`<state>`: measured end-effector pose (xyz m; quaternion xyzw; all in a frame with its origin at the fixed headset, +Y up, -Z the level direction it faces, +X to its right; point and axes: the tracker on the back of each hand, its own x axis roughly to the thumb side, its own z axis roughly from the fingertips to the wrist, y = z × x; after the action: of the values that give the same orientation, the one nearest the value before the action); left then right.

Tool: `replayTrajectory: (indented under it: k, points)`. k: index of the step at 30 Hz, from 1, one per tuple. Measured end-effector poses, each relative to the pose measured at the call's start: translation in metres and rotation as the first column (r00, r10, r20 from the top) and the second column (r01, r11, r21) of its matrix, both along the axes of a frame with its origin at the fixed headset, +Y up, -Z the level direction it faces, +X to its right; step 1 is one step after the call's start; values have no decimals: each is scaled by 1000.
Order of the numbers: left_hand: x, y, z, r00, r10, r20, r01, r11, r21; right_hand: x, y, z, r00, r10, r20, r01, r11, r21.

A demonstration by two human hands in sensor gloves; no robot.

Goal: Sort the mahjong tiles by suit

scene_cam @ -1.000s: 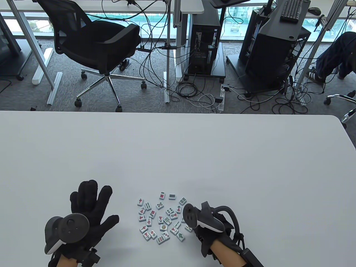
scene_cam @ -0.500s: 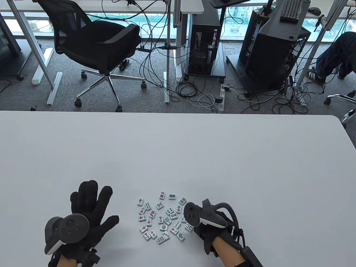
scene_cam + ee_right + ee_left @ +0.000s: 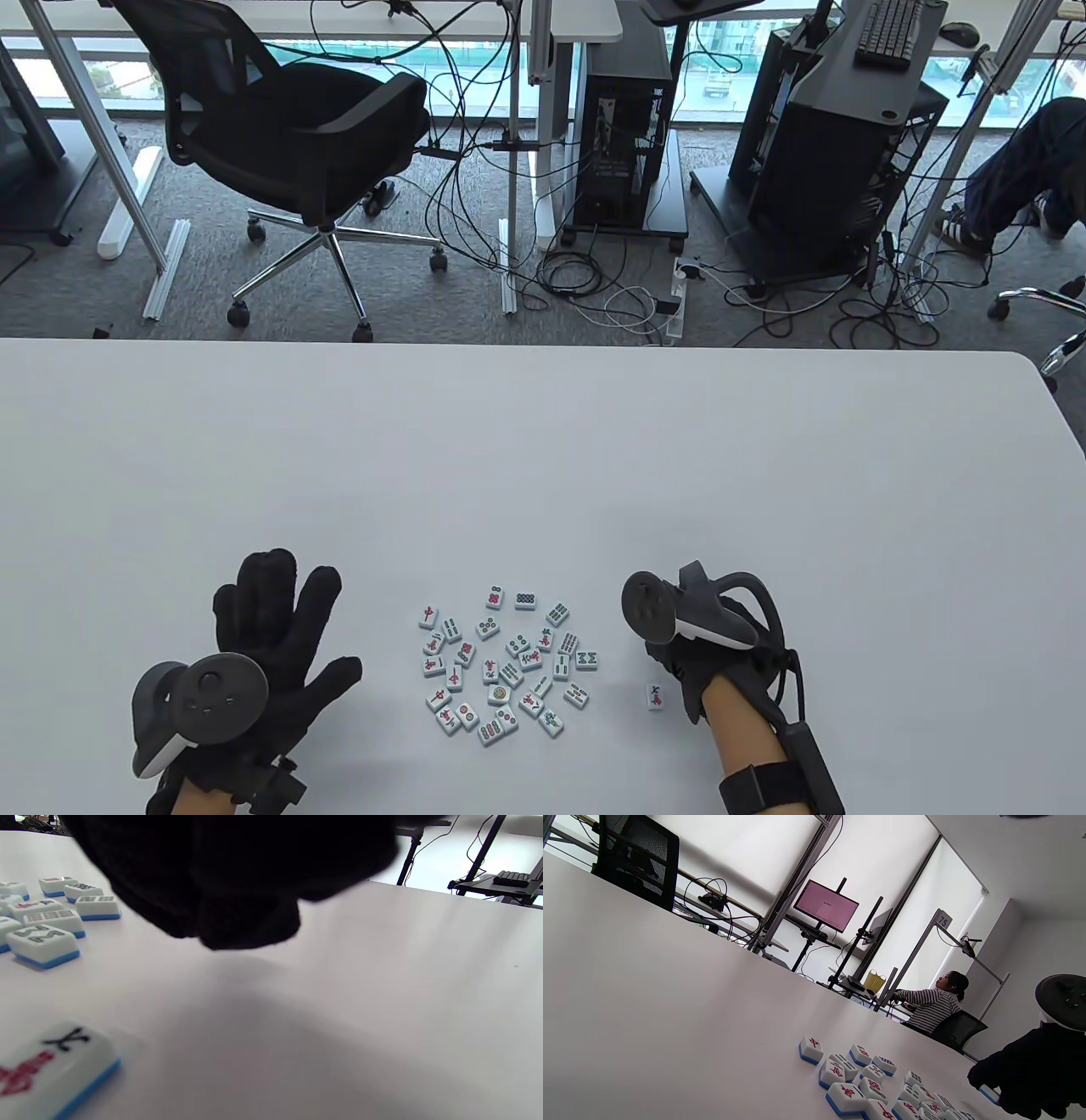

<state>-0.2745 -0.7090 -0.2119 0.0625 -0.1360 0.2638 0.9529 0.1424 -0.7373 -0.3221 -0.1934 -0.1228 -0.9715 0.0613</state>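
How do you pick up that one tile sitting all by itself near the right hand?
The lone tile lies flat, face up, apart from the pile, with bare table all round it. Pinch its two long side edges between thumb and fingertip, coming straight down from above. The right hand is nearest, so it probably suits best.

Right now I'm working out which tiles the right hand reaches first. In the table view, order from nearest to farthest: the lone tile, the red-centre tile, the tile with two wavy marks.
From the right hand:
1. Lone tile, just below-left.
2. Two-wavy-marks tile, pile's right edge.
3. Red-centre tile, pile's far left.
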Motion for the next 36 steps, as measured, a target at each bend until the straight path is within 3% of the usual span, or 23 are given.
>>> replayTrajectory:
  k: [7,13,16,22,28,33,36]
  points:
    - [-1,0,0,1000,-2,-4,2,1000,-4,5,-21,5,996,90,-8,-91,995,-35]
    - [-1,0,0,1000,-3,-3,3,1000,-4,3,-12,11,991,124,52,-123,992,-38]
    - [0,0,0,1000,-5,-1,5,1000,-3,-6,2,12,995,64,83,-64,998,-3]
    - [1,0,0,1000,-15,3,15,1000,-6,-52,12,12,988,-149,43,145,985,92]
    - [0,0,0,1000,0,1,0,1000,-4,-100,7,14,992,-81,-98,98,977,187]
    - [-1,1,0,1000,9,-5,-9,1000,5,-137,9,6,981,-135,-140,158,973,166]
    - [-4,2,0,1000,18,-13,-18,1000,8,-166,11,3,978,-87,-191,121,977,174]
